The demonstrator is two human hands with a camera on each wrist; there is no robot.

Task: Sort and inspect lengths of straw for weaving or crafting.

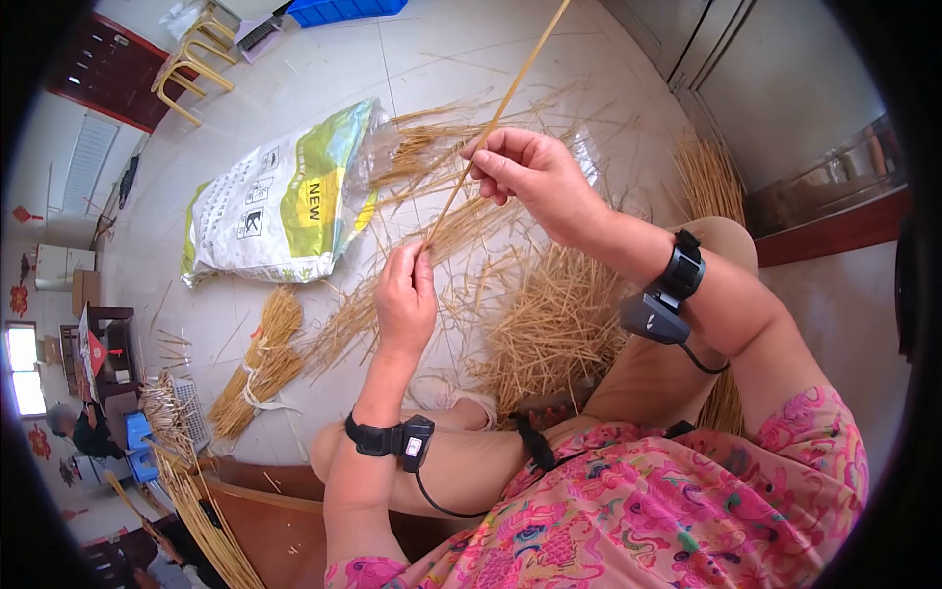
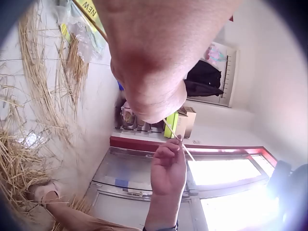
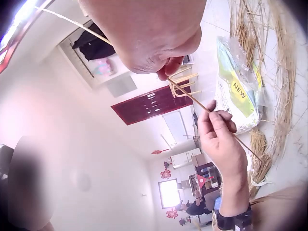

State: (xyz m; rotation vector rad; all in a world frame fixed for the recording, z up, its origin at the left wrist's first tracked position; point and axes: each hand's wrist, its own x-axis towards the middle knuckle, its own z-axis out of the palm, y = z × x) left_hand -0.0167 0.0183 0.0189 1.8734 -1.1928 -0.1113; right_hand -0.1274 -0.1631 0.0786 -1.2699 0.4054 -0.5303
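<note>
A long thin straw stalk (image 1: 512,86) slants between the two hands. The left hand (image 1: 406,299) pinches it near its lower part; in the right wrist view that hand (image 3: 224,139) has thumb and fingertips on the stalk (image 3: 190,95). Higher up, the right hand (image 1: 535,177) pinches the same stalk between thumb and index finger, and the stalk runs on past it. In the left wrist view the right hand (image 2: 168,168) shows its palm side, fingers bent at the stalk.
A white and green bag (image 1: 265,201) lies on the tiled floor beside loose straw (image 1: 422,147). A tied straw bundle (image 1: 260,363) is at left, a straw heap (image 1: 554,324) near the person's legs. Stools (image 1: 196,59), a blue crate (image 1: 343,10) and another person (image 1: 93,427) are farther off.
</note>
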